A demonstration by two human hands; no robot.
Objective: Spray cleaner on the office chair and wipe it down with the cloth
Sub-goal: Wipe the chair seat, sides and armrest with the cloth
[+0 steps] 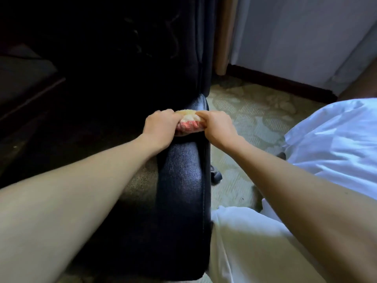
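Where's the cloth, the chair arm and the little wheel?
cloth (188, 122): head view, on the pink part between both hands.
chair arm (183, 180): head view, on its shiny black top.
wheel (216, 176): head view, on the dark caster on the carpet.

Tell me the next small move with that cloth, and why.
Probably draw the cloth back along the armrest toward the body. Both the left hand and right hand press it bunched at the far end, leaving the near stretch uncovered.

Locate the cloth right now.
In the head view, near frame centre, the cloth is bunched between the left hand and right hand, pressed on the far end of the chair's black armrest.
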